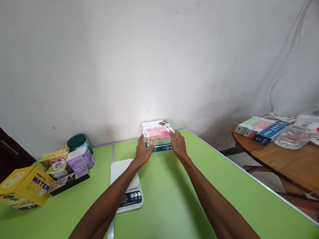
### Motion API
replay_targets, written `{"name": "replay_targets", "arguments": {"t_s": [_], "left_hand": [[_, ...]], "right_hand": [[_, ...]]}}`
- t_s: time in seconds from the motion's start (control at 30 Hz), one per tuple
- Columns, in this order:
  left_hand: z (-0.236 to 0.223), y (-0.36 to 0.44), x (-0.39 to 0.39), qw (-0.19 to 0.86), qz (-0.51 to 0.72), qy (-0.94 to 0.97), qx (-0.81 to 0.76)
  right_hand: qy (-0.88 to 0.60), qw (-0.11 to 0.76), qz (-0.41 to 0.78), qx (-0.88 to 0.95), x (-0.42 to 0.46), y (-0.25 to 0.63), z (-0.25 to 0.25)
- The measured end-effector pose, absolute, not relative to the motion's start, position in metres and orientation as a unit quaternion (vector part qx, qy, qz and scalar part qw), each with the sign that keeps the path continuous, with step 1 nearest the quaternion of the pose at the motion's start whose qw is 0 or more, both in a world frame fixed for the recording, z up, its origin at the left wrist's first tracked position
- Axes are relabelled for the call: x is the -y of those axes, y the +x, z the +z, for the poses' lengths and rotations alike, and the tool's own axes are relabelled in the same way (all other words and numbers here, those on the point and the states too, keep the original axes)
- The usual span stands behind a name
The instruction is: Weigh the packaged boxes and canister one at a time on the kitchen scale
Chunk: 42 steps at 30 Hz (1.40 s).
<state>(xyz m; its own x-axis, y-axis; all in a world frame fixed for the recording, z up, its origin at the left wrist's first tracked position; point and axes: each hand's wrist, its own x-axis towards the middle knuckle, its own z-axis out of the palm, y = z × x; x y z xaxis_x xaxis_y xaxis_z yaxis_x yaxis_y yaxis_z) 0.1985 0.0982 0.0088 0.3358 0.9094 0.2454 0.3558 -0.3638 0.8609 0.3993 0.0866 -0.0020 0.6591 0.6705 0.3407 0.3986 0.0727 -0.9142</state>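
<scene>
A pink box (158, 134) tops a small stack near the wall, with a pale green box (163, 142) under it and a dark blue box (161, 148) at the bottom. My left hand (144, 151) presses its fingers against the left ends of the pink and green boxes. At the right end, my right hand (177, 142) grips the pink box from the side. Right behind the stack is a white box with brown squares (156, 124). A white kitchen scale (129, 201) lies beneath my left forearm, its display partly hidden.
On the green table (159, 205), a yellow WATER box (27, 189), a purple pack (81, 158), a dark-lidded tub (76, 142) and other packages cluster at left. Right of it, a wooden table (281, 162) bears several boxes (272, 131) and a clear plastic bottle (291, 136).
</scene>
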Motion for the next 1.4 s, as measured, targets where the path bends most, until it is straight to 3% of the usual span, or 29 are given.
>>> {"name": "replay_targets", "arguments": {"t_s": [0.23, 0.47, 0.67, 0.8, 1.0, 1.4], "left_hand": [[0.012, 0.180, -0.085, 0.365, 0.365, 0.734, -0.441], [-0.008, 0.065, 0.000, 0.304, 0.432, 0.713, -0.461], [-0.059, -0.029, 0.049, 0.270, 0.489, 0.629, -0.541], [-0.073, -0.060, 0.048, 0.291, 0.546, 0.543, -0.568], [-0.059, -0.119, 0.032, 0.100, 0.605, 0.458, -0.644], [-0.071, -0.169, 0.004, 0.166, 0.583, 0.423, -0.674]], "right_hand": [[-0.678, 0.613, 0.099, 0.393, -0.065, 0.388, -0.010], [-0.649, 0.573, 0.042, 0.498, 0.024, 0.321, -0.031], [-0.576, 0.555, 0.108, 0.590, 0.055, 0.217, -0.035], [-0.519, 0.516, 0.256, 0.631, 0.057, 0.134, -0.026], [-0.475, 0.468, 0.408, 0.623, 0.021, 0.036, -0.032], [-0.533, 0.451, 0.384, 0.604, -0.024, -0.027, -0.050]]}}
